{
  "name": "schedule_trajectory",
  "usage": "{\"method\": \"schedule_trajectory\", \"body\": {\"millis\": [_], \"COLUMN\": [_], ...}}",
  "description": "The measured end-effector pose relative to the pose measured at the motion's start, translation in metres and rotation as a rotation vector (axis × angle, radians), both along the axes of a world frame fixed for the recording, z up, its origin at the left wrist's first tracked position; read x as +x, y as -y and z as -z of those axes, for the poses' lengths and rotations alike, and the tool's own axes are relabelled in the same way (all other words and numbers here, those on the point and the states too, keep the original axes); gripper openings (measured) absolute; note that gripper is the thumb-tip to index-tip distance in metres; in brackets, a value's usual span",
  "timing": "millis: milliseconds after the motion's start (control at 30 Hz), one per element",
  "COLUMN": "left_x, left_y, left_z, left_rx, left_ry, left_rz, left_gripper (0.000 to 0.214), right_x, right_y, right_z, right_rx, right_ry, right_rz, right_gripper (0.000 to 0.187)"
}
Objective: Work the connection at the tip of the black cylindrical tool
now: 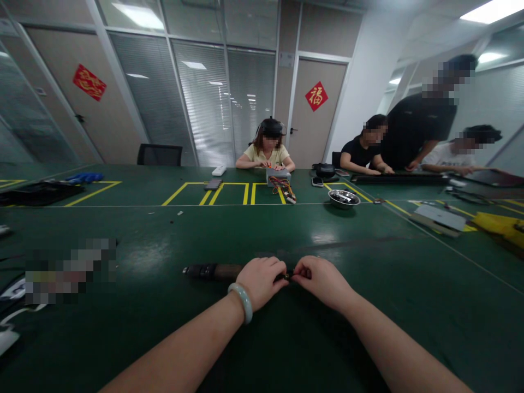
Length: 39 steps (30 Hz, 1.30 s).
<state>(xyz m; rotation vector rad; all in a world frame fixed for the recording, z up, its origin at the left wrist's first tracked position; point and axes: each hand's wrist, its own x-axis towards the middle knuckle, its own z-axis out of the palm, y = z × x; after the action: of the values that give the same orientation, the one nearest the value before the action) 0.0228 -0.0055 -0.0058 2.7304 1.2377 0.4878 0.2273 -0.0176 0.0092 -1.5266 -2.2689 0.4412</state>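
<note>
A dark, pen-shaped electric screwdriver (221, 271) lies across the green table, its metal tip pointing left. My left hand (262, 281), with a pale bangle at the wrist, is closed around the tool's right end and hides it. Facing it, my right hand (321, 278) pinches with thumb and fingers right at that end. A small dark piece with a brassy glint (288, 276) shows between the fingertips of both hands. Its exact kind is too small to tell.
A steel bowl (344, 198) of small parts stands ahead on the right. Across the table, a person works at a grey box (278, 176) with coloured wires. Other people are at the right. Cables and a white device (8, 338) lie at my left.
</note>
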Motion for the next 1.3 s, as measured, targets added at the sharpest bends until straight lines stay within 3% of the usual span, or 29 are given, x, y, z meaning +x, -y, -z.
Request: {"method": "schedule_trajectory", "body": {"millis": [267, 433, 733, 1300], "left_x": [-0.0003, 0.0002, 0.0003, -0.0006], "left_y": [0.0028, 0.0060, 0.0027, 0.0032], "left_z": [-0.0016, -0.0070, -0.0010, -0.0028], "left_rx": [0.001, 0.002, 0.025, 0.000], "left_ry": [0.036, 0.043, 0.025, -0.001], "left_rz": [-0.003, 0.012, 0.023, 0.018], "left_gripper": [0.022, 0.014, 0.011, 0.013], "right_x": [0.0000, 0.0014, 0.0019, -0.0028], "right_y": [-0.0006, -0.0009, -0.0014, 0.0014], "right_z": [0.0026, 0.0046, 0.0033, -0.0025], "right_rx": [-0.023, -0.021, 0.037, 0.033], "right_ry": [0.026, 0.029, 0.029, 0.029], "right_rz": [-0.007, -0.052, -0.077, -0.016], "right_gripper": [0.006, 0.005, 0.004, 0.006]}}
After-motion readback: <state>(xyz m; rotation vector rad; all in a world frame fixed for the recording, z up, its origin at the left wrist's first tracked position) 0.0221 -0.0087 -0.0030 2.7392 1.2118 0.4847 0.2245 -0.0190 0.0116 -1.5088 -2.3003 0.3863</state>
